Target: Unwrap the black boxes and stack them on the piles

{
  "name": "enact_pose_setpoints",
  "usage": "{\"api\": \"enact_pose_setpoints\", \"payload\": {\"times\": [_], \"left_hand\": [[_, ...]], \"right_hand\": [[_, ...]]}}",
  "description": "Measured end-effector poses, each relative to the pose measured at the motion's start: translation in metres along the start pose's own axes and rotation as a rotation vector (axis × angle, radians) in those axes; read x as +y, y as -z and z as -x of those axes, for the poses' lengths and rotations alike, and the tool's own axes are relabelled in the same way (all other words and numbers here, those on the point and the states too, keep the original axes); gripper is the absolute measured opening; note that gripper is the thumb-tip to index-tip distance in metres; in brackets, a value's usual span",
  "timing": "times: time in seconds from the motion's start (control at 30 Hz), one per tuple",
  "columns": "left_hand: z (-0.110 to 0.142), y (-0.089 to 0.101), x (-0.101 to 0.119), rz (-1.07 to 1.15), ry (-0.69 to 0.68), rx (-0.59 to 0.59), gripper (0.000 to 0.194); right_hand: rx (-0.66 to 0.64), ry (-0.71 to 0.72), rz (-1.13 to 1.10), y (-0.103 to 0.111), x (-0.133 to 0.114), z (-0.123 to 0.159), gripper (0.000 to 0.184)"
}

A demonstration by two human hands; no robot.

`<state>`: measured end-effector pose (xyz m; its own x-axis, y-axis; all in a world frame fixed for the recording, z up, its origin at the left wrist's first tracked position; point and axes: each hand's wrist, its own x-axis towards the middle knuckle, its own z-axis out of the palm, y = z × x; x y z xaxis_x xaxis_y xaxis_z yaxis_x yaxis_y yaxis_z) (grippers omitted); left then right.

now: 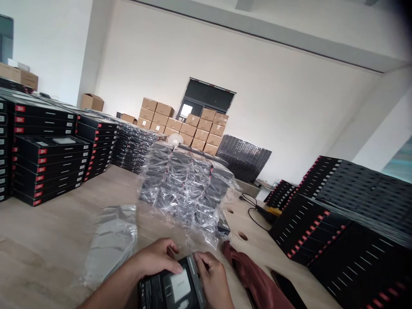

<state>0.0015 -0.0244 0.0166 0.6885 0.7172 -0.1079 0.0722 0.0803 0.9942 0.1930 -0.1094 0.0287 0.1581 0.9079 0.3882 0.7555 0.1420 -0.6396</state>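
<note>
Head view: the black box point(180, 285) is at the near edge of the tabletop point(48, 231), between both hands. The right hand point(212, 274) is clamped on the box's right edge. The left hand point(161, 259) rests its thumb on the top face, index finger apart from the thumb; whether its hidden fingers grip cannot be told. A clear plastic bag point(112, 240) lies flat to the left.

Progress, as judged from this view: the film-wrapped stack point(183, 184) ahead is already covered. The held box shows no film and appears unwrapped. The left box stacks point(58, 171) and right box stacks point(325, 244) also appear bare; the total remaining cannot be determined
</note>
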Motion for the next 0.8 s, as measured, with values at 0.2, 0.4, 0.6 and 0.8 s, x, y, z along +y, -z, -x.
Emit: {"api": "enact_pose_setpoints", "payload": {"times": [0.2, 0.4, 0.6, 0.8], "left_hand": [[-0.001, 0.001, 0.001, -0.094, -0.072, 0.115, 0.05], [0.0, -0.001, 0.004, -0.192, -0.183, 0.143, 0.047], [-0.002, -0.003, -0.001, -0.25, -0.165, 0.123, 0.042], [-0.008, -0.005, -0.009, -0.228, -0.157, 0.195, 0.044]], "right_hand": [[0.03, 0.136, 0.101, 0.003, 0.004, 0.001, 0.037], [0.041, 0.24, 0.169, 0.005, 0.0, 0.002, 0.033], [0.244, 0.01, 0.286, 0.008, 0.007, 0.002, 0.017], [0.157, -0.245, -0.018, 0.007, 0.023, -0.001, 0.029]]}}
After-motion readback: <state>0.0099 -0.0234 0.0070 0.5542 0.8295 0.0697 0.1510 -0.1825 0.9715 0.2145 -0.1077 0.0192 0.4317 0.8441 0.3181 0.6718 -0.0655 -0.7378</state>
